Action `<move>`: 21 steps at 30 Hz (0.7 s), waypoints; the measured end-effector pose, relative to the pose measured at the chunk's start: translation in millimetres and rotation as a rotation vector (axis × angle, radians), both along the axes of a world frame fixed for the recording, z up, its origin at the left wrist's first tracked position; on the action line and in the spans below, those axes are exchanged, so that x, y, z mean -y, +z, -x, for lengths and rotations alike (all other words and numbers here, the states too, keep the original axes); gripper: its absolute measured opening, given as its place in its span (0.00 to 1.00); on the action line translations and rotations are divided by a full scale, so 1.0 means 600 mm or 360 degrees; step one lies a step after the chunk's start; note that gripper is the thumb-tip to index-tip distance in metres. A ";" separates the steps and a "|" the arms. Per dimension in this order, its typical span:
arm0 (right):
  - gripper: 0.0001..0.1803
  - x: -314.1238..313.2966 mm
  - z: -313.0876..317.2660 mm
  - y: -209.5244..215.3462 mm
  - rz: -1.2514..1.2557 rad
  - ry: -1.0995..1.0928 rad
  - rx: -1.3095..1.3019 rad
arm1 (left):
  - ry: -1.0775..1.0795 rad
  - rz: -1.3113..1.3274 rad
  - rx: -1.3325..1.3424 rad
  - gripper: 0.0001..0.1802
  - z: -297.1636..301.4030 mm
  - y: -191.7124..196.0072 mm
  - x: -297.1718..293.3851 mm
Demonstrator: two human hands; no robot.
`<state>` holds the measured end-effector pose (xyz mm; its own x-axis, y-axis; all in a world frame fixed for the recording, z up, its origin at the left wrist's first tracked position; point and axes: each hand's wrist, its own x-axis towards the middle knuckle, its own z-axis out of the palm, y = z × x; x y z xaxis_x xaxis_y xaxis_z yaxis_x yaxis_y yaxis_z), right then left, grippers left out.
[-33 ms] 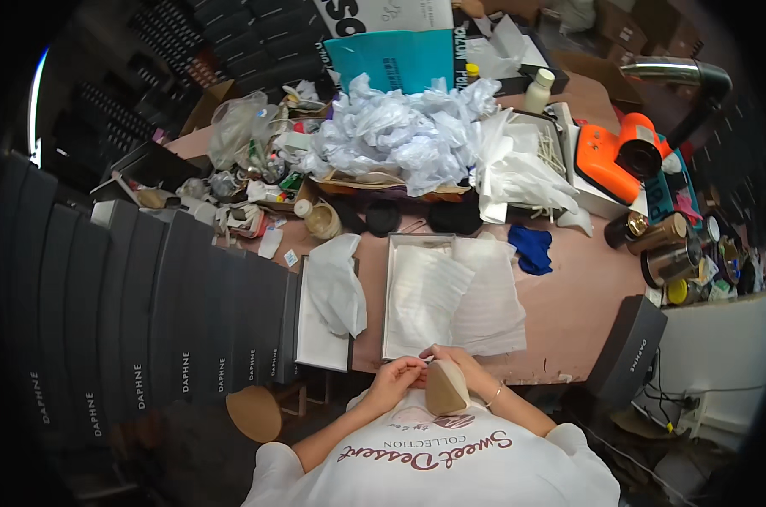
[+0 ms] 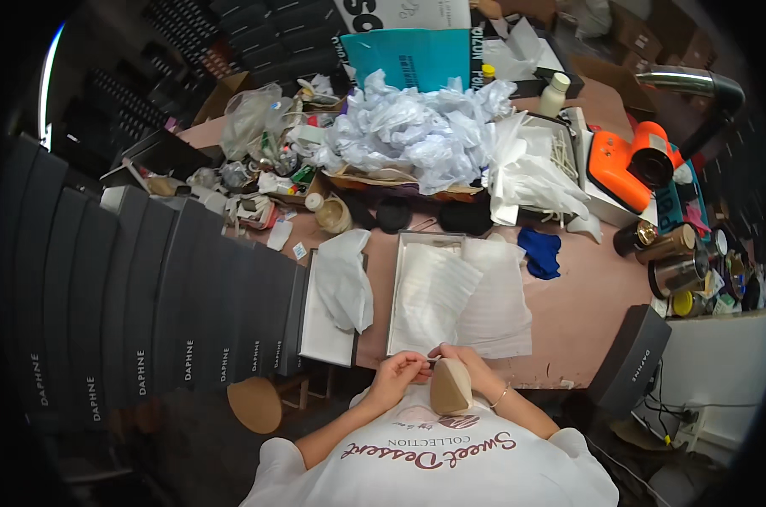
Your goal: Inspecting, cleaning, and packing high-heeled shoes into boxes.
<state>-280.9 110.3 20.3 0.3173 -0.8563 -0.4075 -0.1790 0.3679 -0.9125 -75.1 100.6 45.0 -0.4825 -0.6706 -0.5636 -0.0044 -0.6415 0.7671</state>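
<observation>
At the table's front edge, against my shirt, my right hand (image 2: 467, 365) is closed around a beige shoe (image 2: 451, 390), its pointed toe turned toward me. My left hand (image 2: 402, 373) pinches at the shoe's far end; a small thin piece shows between the fingertips, too small to name. Just beyond my hands lies an open shoe box (image 2: 393, 296) with a white foam sheet (image 2: 438, 291) in it. Another foam sheet (image 2: 497, 304) spreads over its right side onto the table. To the left, a box lid (image 2: 328, 342) holds crumpled white tissue paper (image 2: 345, 275).
Dark shoe boxes (image 2: 167, 296) stand in a long row on the left. A heap of crumpled tissue (image 2: 417, 127) fills the back. An orange device (image 2: 620, 165), a blue cloth (image 2: 541, 251) and several jars (image 2: 679, 270) are at right. One dark box (image 2: 628, 359) leans at the right edge.
The whole view has shifted slightly, so the table things sit a little farther right. My left fingertips have drawn slightly apart from my right hand; the shoe stays held.
</observation>
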 end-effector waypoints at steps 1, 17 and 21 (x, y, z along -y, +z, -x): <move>0.15 -0.001 0.004 -0.006 0.0086 0.0009 -0.0107 | 0.0149 -0.0023 0.0075 0.16 -0.003 -0.001 -0.004; 0.20 0.135 -0.149 0.020 0.0123 -0.0992 0.1038 | 0.0481 -0.0537 -0.0870 0.41 0.005 0.012 0.065; 0.13 0.133 -0.183 0.060 0.0689 -0.0555 0.0013 | 0.0773 -0.1193 -0.0928 0.23 -0.030 -0.019 0.096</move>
<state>-171.0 30.6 56.4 -0.0136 -0.9999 0.0063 -0.1062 -0.0048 -0.9943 -57.2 43.2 33.9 -0.5853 -0.4413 -0.6802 0.6191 -0.7850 -0.0234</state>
